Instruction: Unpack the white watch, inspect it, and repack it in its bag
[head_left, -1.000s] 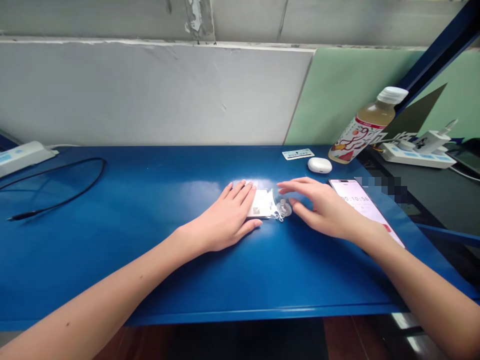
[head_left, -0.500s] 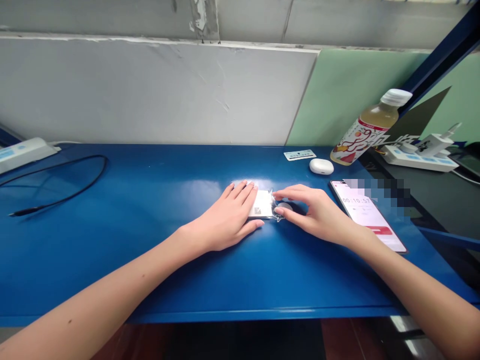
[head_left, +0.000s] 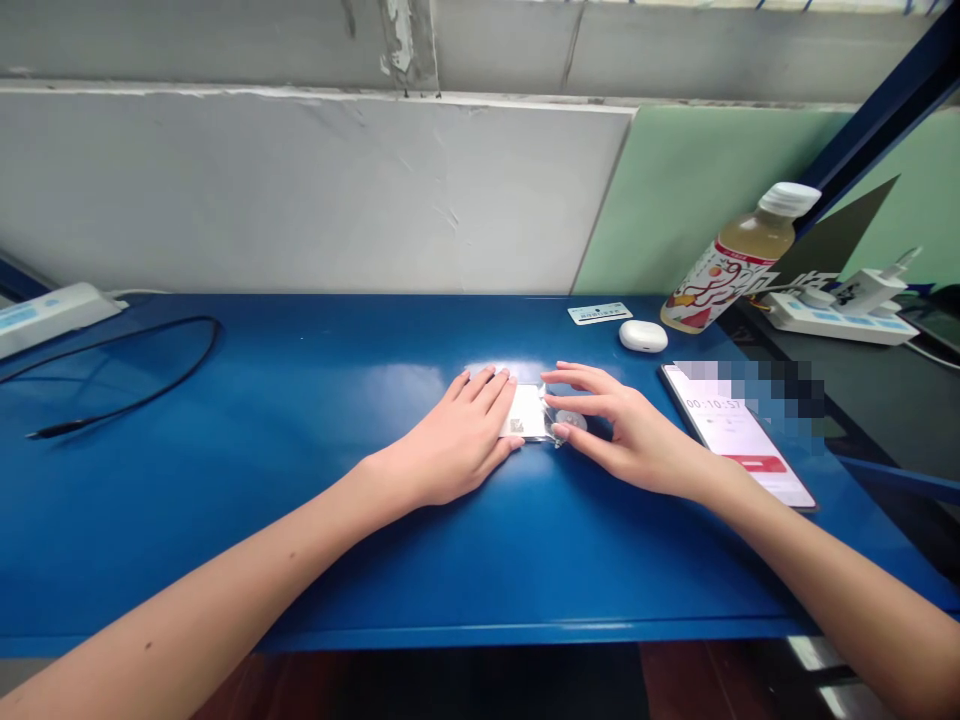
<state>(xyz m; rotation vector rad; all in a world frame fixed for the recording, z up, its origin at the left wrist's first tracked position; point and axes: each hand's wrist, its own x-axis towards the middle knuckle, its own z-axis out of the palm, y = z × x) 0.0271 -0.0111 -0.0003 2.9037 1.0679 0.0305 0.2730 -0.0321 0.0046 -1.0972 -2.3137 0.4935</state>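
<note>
A small white card with a printed square code (head_left: 529,412) lies on the blue table (head_left: 300,510), seemingly in a clear plastic sleeve. My left hand (head_left: 465,440) rests flat over its left part, fingers stretched out. At its right end, crinkled clear plastic and a small round, pale disc (head_left: 571,418) show, partly behind fingers. My right hand (head_left: 622,420) is beside this end with thumb and fingers apart, the fingertips at the plastic's edge. Whether they touch the plastic, I cannot make out.
Behind my right hand are a white earbud case (head_left: 643,336), a flat printed card (head_left: 600,314) and a drink bottle (head_left: 731,265). A phone (head_left: 731,430) lies by my right wrist. Power strips (head_left: 56,312) stand at both sides, and a black cable (head_left: 150,395) lies at left.
My right hand's fingers have spread further apart, with the index finger lifted. My left hand stays on the card, its thumb slightly nearer the card's lower edge.
</note>
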